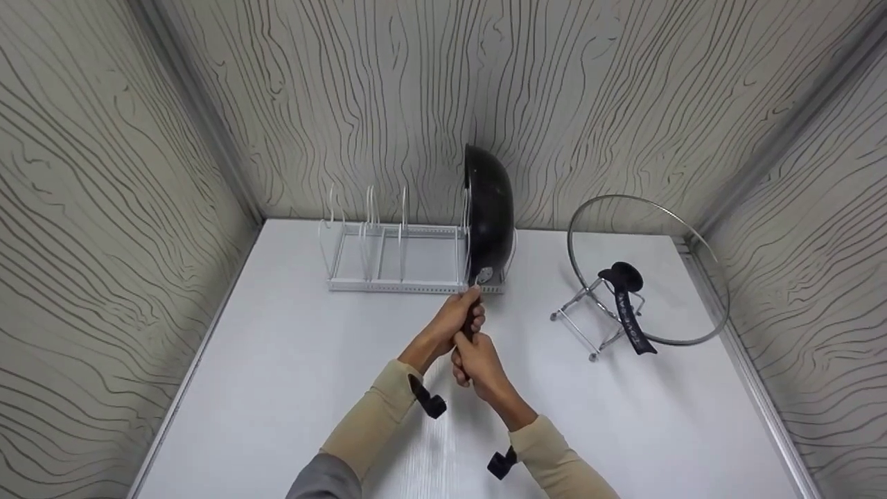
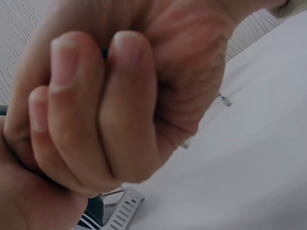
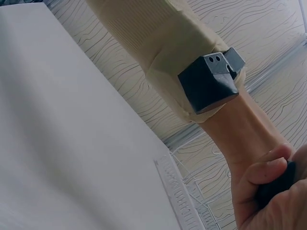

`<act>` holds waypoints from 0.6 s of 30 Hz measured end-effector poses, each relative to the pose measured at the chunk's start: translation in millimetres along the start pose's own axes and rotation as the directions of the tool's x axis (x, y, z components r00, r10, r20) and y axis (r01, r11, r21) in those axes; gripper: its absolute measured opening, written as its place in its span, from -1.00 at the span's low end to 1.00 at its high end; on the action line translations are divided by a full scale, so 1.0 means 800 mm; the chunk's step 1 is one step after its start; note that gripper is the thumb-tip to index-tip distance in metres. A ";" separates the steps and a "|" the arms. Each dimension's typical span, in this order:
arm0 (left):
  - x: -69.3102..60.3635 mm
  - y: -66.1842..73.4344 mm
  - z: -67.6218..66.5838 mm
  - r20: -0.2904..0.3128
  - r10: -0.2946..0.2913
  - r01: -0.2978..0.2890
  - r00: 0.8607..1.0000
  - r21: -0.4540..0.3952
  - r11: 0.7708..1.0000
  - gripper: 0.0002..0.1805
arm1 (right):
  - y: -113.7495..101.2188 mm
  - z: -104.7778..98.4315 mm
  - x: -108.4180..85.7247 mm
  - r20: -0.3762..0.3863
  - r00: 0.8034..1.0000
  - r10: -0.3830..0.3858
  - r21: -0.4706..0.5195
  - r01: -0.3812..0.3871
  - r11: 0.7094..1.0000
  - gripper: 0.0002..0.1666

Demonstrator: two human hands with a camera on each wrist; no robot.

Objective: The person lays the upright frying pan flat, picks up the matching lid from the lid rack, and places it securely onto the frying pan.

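A black wok [image 1: 493, 208] stands on its side in the right end of a white wire rack [image 1: 416, 286], its handle [image 1: 469, 323] pointing toward me. My left hand [image 1: 454, 320] grips that handle close to the wok. Right behind it, my right hand [image 1: 479, 362] curls round the handle's near end, and the two hands touch. In the left wrist view, the curled fingers of the right hand [image 2: 110, 110] hide most of the handle. A dark piece of the handle [image 3: 278, 186] shows between the hands in the right wrist view.
To the right, a glass lid with a metal rim [image 1: 574, 239] and black knob [image 1: 626, 276] leans on a chrome wire stand [image 1: 578, 331]. Wood-patterned panels [image 1: 360, 104] close off the back and sides of the white table [image 1: 277, 360]. Upright wire dividers [image 1: 402, 235] rise from the rack.
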State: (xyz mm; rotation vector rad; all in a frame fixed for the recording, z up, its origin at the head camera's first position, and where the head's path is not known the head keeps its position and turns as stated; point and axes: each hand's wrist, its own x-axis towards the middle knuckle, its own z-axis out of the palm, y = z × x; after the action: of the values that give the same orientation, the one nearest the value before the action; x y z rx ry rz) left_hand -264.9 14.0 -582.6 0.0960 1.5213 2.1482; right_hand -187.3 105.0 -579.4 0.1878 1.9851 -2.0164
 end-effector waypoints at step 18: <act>-0.002 0.000 -0.002 0.016 0.023 -0.024 1.000 0.024 0.999 -0.58 | -0.001 0.001 0.000 -0.006 1.000 -0.022 -0.014 0.022 1.000 -0.52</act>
State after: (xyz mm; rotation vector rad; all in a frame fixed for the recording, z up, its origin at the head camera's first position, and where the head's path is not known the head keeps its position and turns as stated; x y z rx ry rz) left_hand -264.1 12.2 -582.8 0.1392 1.5447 2.1429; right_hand -187.0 104.3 -578.8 0.1694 2.0130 -2.0174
